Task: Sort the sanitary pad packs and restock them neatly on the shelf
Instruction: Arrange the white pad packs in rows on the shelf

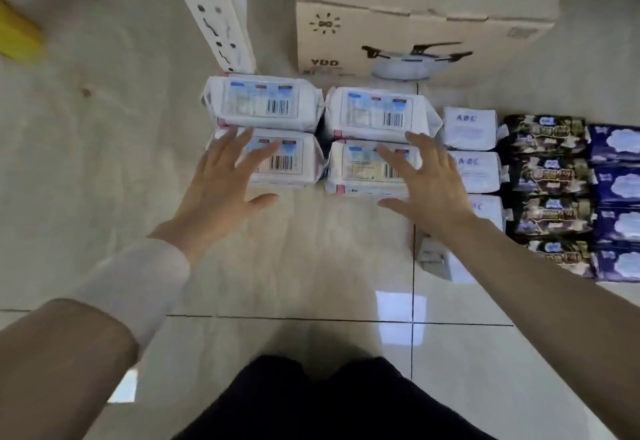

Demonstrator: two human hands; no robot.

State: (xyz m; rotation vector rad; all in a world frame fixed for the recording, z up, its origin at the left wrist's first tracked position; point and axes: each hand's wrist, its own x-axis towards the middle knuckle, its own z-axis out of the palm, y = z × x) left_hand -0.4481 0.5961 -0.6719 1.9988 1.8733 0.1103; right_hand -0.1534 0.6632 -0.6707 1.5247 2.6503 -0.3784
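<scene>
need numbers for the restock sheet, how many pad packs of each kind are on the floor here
white packs with barcode labels: 4
white ABC packs: 3
partly hidden white pack, kind unclear: 1
black patterned packs: 4
dark blue packs with a white cloud: 4
total: 16

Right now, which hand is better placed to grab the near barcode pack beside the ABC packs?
Right: right hand spreads open over that pack; left hand is over its left neighbour.
</scene>
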